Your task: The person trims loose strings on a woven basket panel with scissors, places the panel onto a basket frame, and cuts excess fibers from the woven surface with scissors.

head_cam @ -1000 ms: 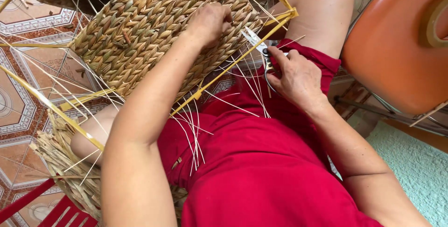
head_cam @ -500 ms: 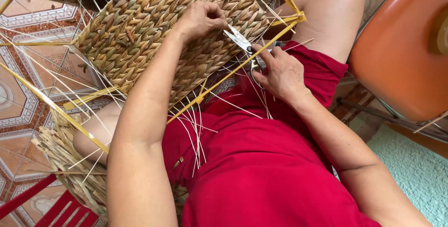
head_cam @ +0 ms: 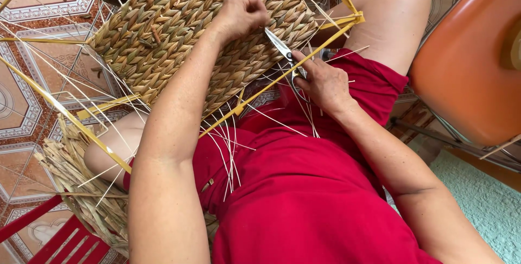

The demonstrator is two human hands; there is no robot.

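Note:
A woven straw basket (head_cam: 179, 36) lies tilted across my lap, with thin pale strands sticking out of its lower edge. My left hand (head_cam: 241, 14) rests on the weave and pinches something small near the basket's right side. My right hand (head_cam: 320, 79) holds metal scissors (head_cam: 282, 46), their blades pointing up and left toward my left fingers. A yellow frame rod (head_cam: 293, 68) runs under the basket, between the two hands.
An orange plastic chair (head_cam: 467, 63) stands close on the right. A bundle of dried straw (head_cam: 81, 182) lies on the patterned tile floor at lower left, next to a red slatted stool (head_cam: 59, 242). A pale green mat (head_cam: 483, 204) is at lower right.
My right hand has brought the scissors up and left, from beside my thigh to the basket edge by my left fingers. The left hand has stayed on the weave.

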